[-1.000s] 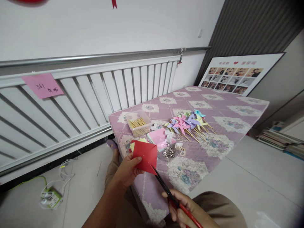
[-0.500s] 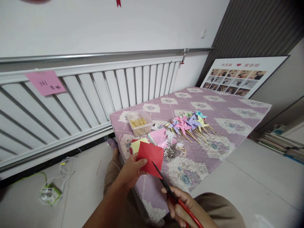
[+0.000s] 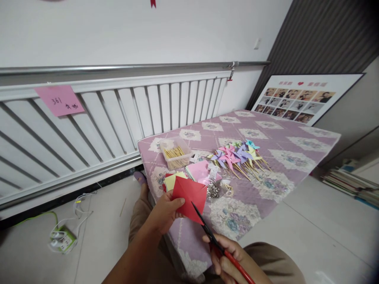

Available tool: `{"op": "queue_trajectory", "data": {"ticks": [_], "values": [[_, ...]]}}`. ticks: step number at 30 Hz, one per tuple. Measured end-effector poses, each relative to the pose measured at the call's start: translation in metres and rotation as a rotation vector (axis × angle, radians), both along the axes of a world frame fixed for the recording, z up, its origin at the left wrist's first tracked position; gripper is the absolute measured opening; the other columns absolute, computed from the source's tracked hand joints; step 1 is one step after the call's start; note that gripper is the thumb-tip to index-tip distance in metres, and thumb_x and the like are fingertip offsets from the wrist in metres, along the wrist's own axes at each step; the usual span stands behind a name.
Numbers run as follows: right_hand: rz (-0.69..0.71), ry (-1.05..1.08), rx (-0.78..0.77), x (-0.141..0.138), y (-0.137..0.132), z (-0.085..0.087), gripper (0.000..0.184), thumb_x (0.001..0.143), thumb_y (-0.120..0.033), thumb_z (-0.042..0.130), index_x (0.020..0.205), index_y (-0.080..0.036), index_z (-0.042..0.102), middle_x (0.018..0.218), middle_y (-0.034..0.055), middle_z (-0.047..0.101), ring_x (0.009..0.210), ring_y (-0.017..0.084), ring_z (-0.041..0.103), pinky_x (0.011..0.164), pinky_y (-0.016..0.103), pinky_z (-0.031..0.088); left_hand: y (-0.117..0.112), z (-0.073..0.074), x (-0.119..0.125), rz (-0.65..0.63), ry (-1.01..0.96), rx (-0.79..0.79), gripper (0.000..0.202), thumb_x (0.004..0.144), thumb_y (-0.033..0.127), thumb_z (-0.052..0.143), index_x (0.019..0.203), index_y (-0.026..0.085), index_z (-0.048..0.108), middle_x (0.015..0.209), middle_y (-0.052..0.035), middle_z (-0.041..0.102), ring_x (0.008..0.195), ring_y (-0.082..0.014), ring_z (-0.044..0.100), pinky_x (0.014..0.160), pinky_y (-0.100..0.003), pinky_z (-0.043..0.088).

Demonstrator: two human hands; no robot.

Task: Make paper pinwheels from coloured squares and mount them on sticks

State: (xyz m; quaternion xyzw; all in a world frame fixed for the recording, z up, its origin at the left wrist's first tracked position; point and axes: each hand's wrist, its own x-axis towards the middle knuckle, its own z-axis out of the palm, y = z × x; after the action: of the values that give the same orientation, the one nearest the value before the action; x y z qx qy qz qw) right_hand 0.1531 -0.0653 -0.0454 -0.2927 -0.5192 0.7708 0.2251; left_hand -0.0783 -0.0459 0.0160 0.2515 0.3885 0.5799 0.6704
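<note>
Between thumb and fingers, my left hand (image 3: 168, 212) pinches the left edge of a square of red paper (image 3: 187, 193). A slit shows near the paper's upper right corner. My right hand (image 3: 226, 258) grips the red handles of a pair of scissors (image 3: 211, 237). The dark blades lie at the paper's lower right corner, the tip pointing towards its middle. Just behind the red square, yellow paper (image 3: 172, 180) and a stack with pink paper (image 3: 197, 170) rest on the cloth. A heap of small metal pins (image 3: 213, 190) is right of the red paper.
A clear plastic box (image 3: 177, 154) of wooden sticks stands on the flowered cloth (image 3: 254, 132). Several paper pinwheels (image 3: 233, 154) on sticks lie to the right, behind a small container (image 3: 227, 188). A radiator (image 3: 139, 106) runs along the wall. A power strip (image 3: 65, 239) with cables lies on the floor.
The whole view has shifted slightly, so the things appear a little further right. Both hands keep hold of the red paper and the scissors, with the blades still at the same corner.
</note>
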Motion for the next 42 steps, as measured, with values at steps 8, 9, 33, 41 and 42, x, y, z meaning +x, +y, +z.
{"op": "queue_trajectory", "data": {"ticks": [8, 9, 33, 41, 42], "values": [[0.003, -0.049, 0.040, 0.004, 0.000, -0.009, 0.072, 0.072, -0.065, 0.065, 0.126, -0.019, 0.051, 0.066, -0.0030, 0.056, 0.038, 0.001, 0.037, 0.036, 0.013, 0.027, 0.000, -0.003, -0.001, -0.004, -0.002, 0.011, 0.036, 0.064, 0.025, 0.077, 0.096, 0.011, 0.067, 0.081, -0.0088, 0.073, 0.064, -0.0147, 0.063, 0.059, -0.028, 0.053], [0.001, -0.057, 0.048, 0.004, 0.000, -0.010, 0.071, 0.073, -0.064, 0.065, 0.126, -0.019, 0.051, 0.066, -0.0032, 0.056, 0.038, 0.001, 0.037, 0.037, 0.013, 0.027, -0.001, -0.004, -0.001, -0.006, -0.005, 0.015, 0.036, 0.065, 0.025, 0.077, 0.096, 0.011, 0.067, 0.082, -0.0089, 0.073, 0.064, -0.0145, 0.063, 0.059, -0.027, 0.052], [-0.030, -0.151, 0.052, 0.004, -0.002, -0.006, 0.075, 0.068, -0.067, 0.067, 0.125, -0.020, 0.054, 0.061, -0.0044, 0.054, 0.036, 0.001, 0.033, 0.036, 0.014, 0.026, -0.003, 0.000, 0.004, -0.001, -0.026, -0.007, 0.040, 0.062, 0.026, 0.078, 0.097, 0.010, 0.068, 0.087, -0.0111, 0.072, 0.070, -0.0179, 0.065, 0.067, -0.031, 0.053], [-0.070, -0.174, 0.131, 0.007, 0.000, 0.001, 0.064, 0.073, -0.060, 0.066, 0.123, -0.022, 0.059, 0.064, -0.0002, 0.058, 0.044, 0.007, 0.039, 0.042, 0.019, 0.030, -0.002, -0.001, 0.003, 0.005, 0.003, -0.010, 0.042, 0.063, 0.027, 0.078, 0.100, 0.010, 0.066, 0.086, -0.0108, 0.072, 0.066, -0.0166, 0.064, 0.060, -0.029, 0.051], [-0.066, -0.165, 0.151, 0.007, 0.001, 0.001, 0.062, 0.073, -0.058, 0.068, 0.123, -0.023, 0.060, 0.065, 0.0001, 0.057, 0.049, 0.009, 0.043, 0.046, 0.021, 0.033, -0.002, -0.001, 0.002, 0.004, 0.005, -0.010, 0.043, 0.063, 0.028, 0.078, 0.100, 0.010, 0.066, 0.087, -0.0110, 0.072, 0.066, -0.0166, 0.064, 0.059, -0.028, 0.051]]}}
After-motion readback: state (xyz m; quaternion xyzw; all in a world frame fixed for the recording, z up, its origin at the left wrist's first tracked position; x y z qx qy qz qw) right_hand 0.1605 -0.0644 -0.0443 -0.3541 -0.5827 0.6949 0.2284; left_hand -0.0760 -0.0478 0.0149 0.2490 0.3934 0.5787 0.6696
